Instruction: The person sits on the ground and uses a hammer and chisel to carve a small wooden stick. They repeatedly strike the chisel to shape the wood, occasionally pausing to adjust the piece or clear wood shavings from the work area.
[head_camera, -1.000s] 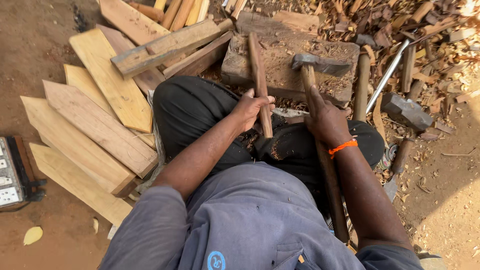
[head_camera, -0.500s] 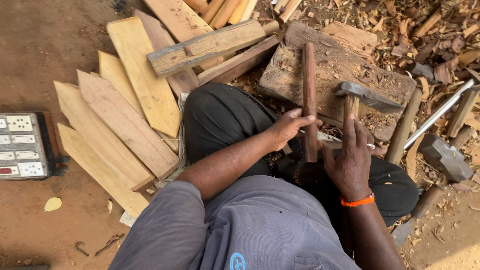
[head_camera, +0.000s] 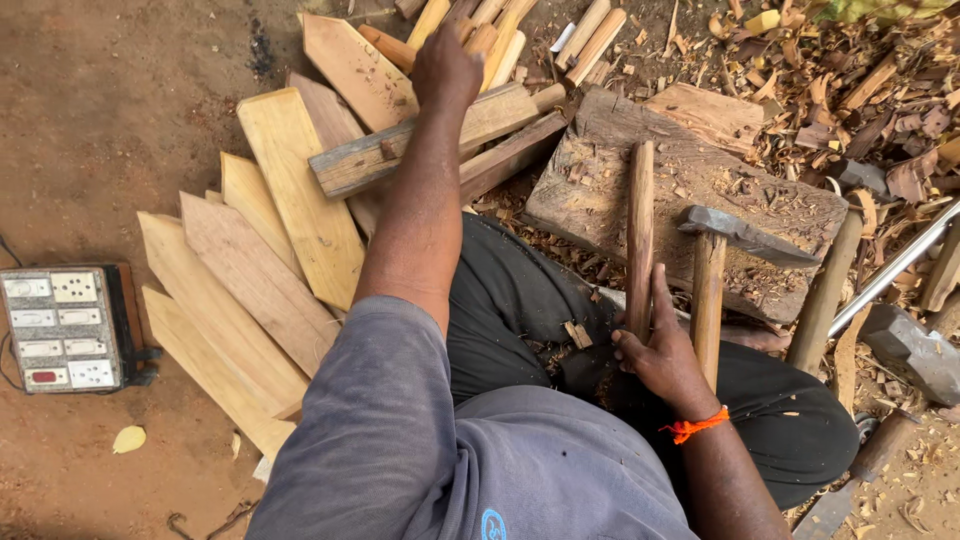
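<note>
My left hand (head_camera: 446, 62) is stretched far forward onto a heap of pale rounded wooden sticks (head_camera: 492, 35). Its fingers are hidden, so I cannot see whether it grips one. My right hand (head_camera: 662, 352) sits by my lap, closed around the wooden handle of a hammer (head_camera: 708, 290) whose steel head rests on a worn chopping block (head_camera: 600, 180). One finger points up along the handle. A reddish-brown stick (head_camera: 640, 235) lies lengthwise on the block, its near end touching my right hand. An orange band circles that wrist.
Flat pointed wooden slats (head_camera: 260, 280) fan out on the dirt at left, with a grey batten (head_camera: 400, 150) across them. A switch-and-socket board (head_camera: 62, 328) lies far left. Wood chips, a metal rod (head_camera: 890, 270) and other hammers (head_camera: 905, 345) crowd the right.
My left hand has let go of the reddish-brown stick and reached forward to the stick heap. The stick now lies on the block. My right hand still holds the hammer.
</note>
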